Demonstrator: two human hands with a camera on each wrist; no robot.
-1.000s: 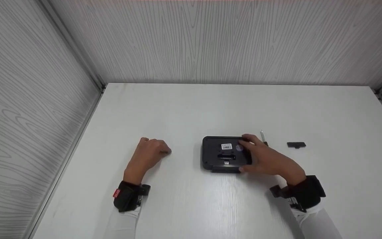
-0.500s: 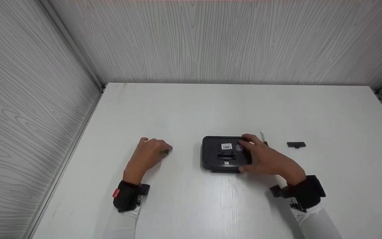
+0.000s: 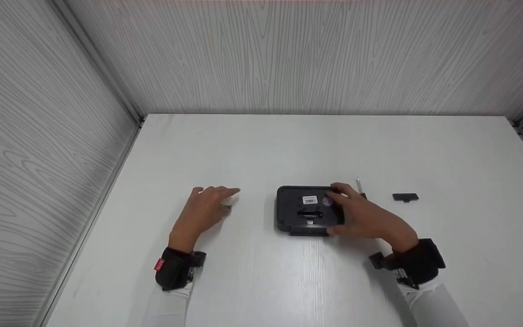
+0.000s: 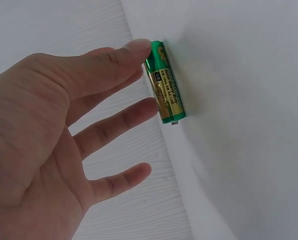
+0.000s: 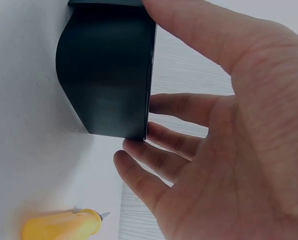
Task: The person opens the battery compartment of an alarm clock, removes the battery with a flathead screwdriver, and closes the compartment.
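My left hand (image 3: pixel 204 208) is low over the white table, left of the middle. In the left wrist view its thumb presses against the upper end of a green and gold battery (image 4: pixel 165 82). Another fingertip meets the battery's side, and the little finger stands away from it. My right hand (image 3: pixel 365 216) grips the right end of a black electronic device (image 3: pixel 288 206), which lies with its back up. The device's back carries a white barcode label (image 3: pixel 310 200), a round purple sticker and an uncovered battery slot (image 3: pixel 310 214). Its near edge has a raised strip beside my right thumb.
Just beyond my right hand lies a screwdriver (image 3: pixel 359 185), its yellow handle (image 5: pixel 64 226) visible in the right wrist view. Farther right is a small black battery cover (image 3: pixel 405 197) with a tab. Wood-grain panels (image 3: pixel 261 59) border the table at the back and sides.
My left index finger has straightened out to the right, and the battery, hidden at first, now shows under that hand. My right hand and the device stay in place.
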